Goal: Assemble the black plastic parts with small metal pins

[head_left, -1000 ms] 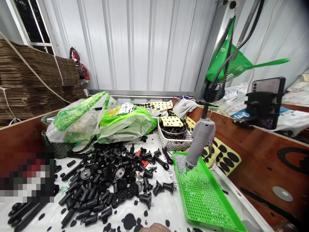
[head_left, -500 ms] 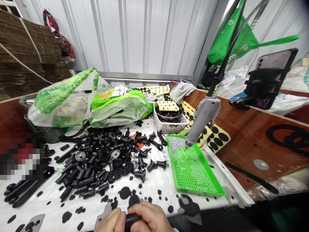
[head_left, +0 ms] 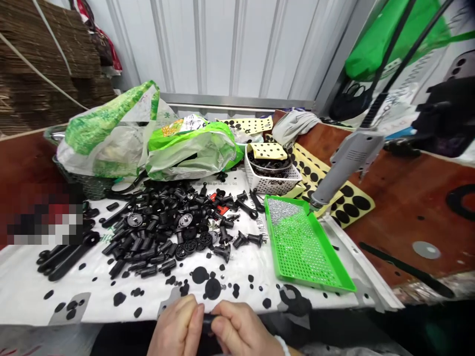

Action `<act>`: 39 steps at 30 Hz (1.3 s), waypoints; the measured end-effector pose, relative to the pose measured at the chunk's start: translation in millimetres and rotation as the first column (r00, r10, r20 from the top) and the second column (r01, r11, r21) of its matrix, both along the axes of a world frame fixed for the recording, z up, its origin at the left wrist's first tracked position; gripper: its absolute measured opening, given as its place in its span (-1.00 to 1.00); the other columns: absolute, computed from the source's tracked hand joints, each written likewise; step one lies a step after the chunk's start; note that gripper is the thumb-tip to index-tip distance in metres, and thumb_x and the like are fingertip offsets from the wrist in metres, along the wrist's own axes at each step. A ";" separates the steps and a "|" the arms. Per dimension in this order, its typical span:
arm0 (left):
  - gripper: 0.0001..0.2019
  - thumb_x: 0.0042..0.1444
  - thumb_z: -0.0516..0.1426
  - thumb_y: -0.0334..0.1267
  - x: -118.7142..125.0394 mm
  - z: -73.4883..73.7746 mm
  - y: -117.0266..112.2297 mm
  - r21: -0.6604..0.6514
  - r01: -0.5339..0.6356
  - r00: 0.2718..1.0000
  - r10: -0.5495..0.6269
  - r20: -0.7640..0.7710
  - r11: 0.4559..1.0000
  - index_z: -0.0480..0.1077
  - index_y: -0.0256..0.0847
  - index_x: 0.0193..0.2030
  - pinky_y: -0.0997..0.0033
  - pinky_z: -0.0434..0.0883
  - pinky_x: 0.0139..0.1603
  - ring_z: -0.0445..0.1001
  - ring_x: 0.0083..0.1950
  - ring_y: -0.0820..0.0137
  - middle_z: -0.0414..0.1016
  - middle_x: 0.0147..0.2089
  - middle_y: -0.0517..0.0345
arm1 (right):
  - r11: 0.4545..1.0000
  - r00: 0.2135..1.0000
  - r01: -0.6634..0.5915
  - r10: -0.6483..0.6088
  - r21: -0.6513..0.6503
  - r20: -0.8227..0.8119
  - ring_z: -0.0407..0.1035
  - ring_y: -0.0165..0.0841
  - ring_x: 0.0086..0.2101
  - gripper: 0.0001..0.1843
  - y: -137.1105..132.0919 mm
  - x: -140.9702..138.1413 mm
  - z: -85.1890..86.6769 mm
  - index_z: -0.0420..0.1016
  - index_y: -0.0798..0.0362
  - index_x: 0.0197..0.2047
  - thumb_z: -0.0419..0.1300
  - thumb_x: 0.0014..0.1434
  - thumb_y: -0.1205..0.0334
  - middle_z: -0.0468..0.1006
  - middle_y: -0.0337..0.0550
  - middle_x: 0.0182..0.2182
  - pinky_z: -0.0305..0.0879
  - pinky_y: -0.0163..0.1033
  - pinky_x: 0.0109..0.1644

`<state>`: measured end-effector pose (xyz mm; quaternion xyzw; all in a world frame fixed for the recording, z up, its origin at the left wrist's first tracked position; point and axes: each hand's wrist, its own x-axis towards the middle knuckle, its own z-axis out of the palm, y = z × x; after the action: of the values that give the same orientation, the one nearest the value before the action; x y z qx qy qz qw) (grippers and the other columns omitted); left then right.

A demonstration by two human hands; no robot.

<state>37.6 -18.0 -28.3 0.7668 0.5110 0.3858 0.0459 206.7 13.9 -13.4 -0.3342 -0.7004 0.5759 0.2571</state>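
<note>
A small black part (head_left: 208,320), dark and smooth with only a short stretch showing, sits at the 6 o'clock edge of the view, pinched between the two hands just off the near edge of the table (head_left: 22,296). The left hand (head_left: 177,329) closes on it from 9 o'clock and the right hand (head_left: 243,331) from 3 o'clock, fingertips pressed together over it — most of it is hidden by the fingers. Toward 12 o'clock, on a white sheet dotted with flat black discs, lies a heap of black plastic parts (head_left: 166,232), matte tubes and ribbed round caps in a loose jumble. At 2 o'clock from the hands a bright green perforated tray (head_left: 308,252) holds a drift of tiny silvery screws (head_left: 280,210) in its far corner. A grey ribbed electric screwdriver (head_left: 347,165) hangs tilted on a cable, its tip just above the tray's far right rim. Behind stand a white lattice basket (head_left: 272,183) and crinkled green-and-clear plastic bags (head_left: 148,141).
</note>
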 end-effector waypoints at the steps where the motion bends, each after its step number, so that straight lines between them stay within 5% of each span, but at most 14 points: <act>1: -0.74 0.27 -0.09 -0.35 -0.2 0.9 0.3 -0.005 0.006 1.000 -0.006 -0.007 1.000 0.28 -0.17 -0.43 0.53 0.43 -0.41 0.46 -0.46 0.44 0.41 -0.51 0.18 | 0.995 1.000 -0.012 0.011 -0.097 -0.005 0.03 -0.56 -0.69 -0.32 -0.7 0.3 0.2 0.18 0.05 -0.52 -0.16 0.08 -0.45 0.15 -0.38 -0.73 -0.04 -0.44 -0.64; 5: -0.75 0.25 -0.11 -0.42 1.3 6.5 0.1 -0.011 0.043 0.999 -0.043 -0.024 0.999 0.25 -0.18 -0.43 0.49 0.39 -0.41 0.42 -0.48 0.45 0.36 -0.51 0.19 | 0.880 0.998 -0.029 0.002 -0.474 -0.057 -0.02 -0.61 -0.73 -0.28 -1.1 1.9 1.5 0.30 0.12 -0.51 -0.05 0.00 -0.47 0.16 -0.40 -0.77 -0.12 -0.47 -0.68; 11: -0.76 0.20 -0.10 -0.46 3.3 15.1 -0.4 0.041 0.094 0.993 -0.090 -0.080 0.995 0.24 -0.19 -0.44 0.48 0.34 -0.45 0.38 -0.50 0.44 0.33 -0.53 0.20 | 0.739 0.977 -0.123 -0.028 -0.663 -0.213 -0.03 -0.66 -0.81 -0.21 -0.1 0.3 -5.3 0.32 0.17 -0.66 -0.03 -0.03 -0.49 0.15 -0.37 -0.84 -0.20 -0.48 -0.73; 16: -0.72 0.24 -0.14 -0.41 1.1 15.6 -0.8 -0.007 0.047 0.999 -0.047 -0.004 0.999 0.22 -0.17 -0.47 0.49 0.29 -0.51 0.33 -0.53 0.46 0.27 -0.55 0.22 | 0.755 0.983 -0.043 -0.085 -0.654 -0.163 -0.01 -0.65 -0.82 -0.21 -3.0 -3.9 0.4 0.37 0.19 -0.62 -0.01 -0.05 -0.49 0.22 -0.34 -0.83 -0.22 -0.48 -0.76; 22: -0.64 0.25 -0.05 -0.03 1.9 15.0 -4.5 0.014 -0.028 0.991 0.025 0.134 1.000 0.24 -0.15 0.08 0.39 0.46 -0.25 0.50 -0.24 0.32 0.48 -0.18 0.00 | 0.766 0.978 0.029 -0.154 -0.643 -0.140 -0.04 -0.65 -0.81 -0.24 -4.3 -11.7 13.3 0.32 0.14 -0.63 0.01 -0.09 -0.50 0.17 -0.40 -0.84 -0.22 -0.48 -0.74; 27: -0.86 0.22 0.04 -0.23 8.5 24.1 -1.9 0.081 0.082 0.982 -0.094 0.161 0.993 0.35 -0.19 -0.13 0.46 0.47 -0.29 0.50 -0.31 0.37 0.50 -0.33 0.07 | 0.790 0.985 -0.023 -0.085 -0.612 -0.147 -0.07 -0.63 -0.83 -0.23 -4.7 -10.4 10.3 0.24 0.10 -0.71 -0.04 -0.06 -0.52 0.12 -0.38 -0.86 -0.25 -0.43 -0.76; 31: -0.90 0.18 0.08 -0.25 -17.7 23.0 5.7 0.082 -0.211 0.968 0.197 0.157 0.974 0.39 -0.18 -0.23 0.42 0.47 -0.19 0.51 -0.24 0.37 0.52 -0.30 0.09 | 0.822 0.994 0.013 -0.075 -0.570 -0.085 -0.01 -0.61 -0.75 -0.21 -4.2 1.4 7.1 0.45 0.16 -0.38 0.00 -0.06 -0.50 0.26 -0.35 -0.75 -0.18 -0.44 -0.69; 35: -0.85 0.17 0.08 -0.22 -71.2 20.0 24.3 0.118 -0.589 0.804 0.566 0.181 0.799 0.40 -0.21 -0.20 0.33 0.44 -0.14 0.50 -0.22 0.33 0.52 -0.26 0.07 | 0.843 0.992 0.055 -0.106 -0.534 -0.065 -0.02 -0.61 -0.72 -0.29 -2.2 9.9 -1.7 0.45 0.15 -0.36 0.03 0.01 -0.43 0.27 -0.35 -0.71 -0.18 -0.44 -0.65; 37: -0.82 0.18 0.07 -0.20 -94.5 22.0 40.4 0.125 -0.672 0.738 0.648 0.188 0.730 0.40 -0.23 -0.18 0.31 0.42 -0.11 0.49 -0.20 0.31 0.51 -0.24 0.05 | 0.852 0.992 0.057 -0.107 -0.521 -0.066 -0.02 -0.61 -0.72 -0.30 -0.9 10.1 -6.1 0.45 0.15 -0.36 0.02 0.03 -0.42 0.27 -0.34 -0.70 -0.18 -0.44 -0.65; 39: -0.80 0.16 0.09 -0.16 -110.5 26.1 58.6 0.120 -0.681 0.731 0.665 0.149 0.722 0.42 -0.23 -0.21 0.29 0.40 -0.08 0.49 -0.20 0.29 0.51 -0.26 0.06 | 0.864 0.993 0.043 -0.093 -0.502 -0.075 -0.01 -0.61 -0.72 -0.31 0.0 8.4 -8.0 0.45 0.16 -0.35 0.02 0.05 -0.40 0.28 -0.34 -0.70 -0.17 -0.44 -0.64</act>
<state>-72.9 40.7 -2.3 0.5103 0.7176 0.4536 -0.1373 215.1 13.9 -21.4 -0.3857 -0.5019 0.7435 0.2157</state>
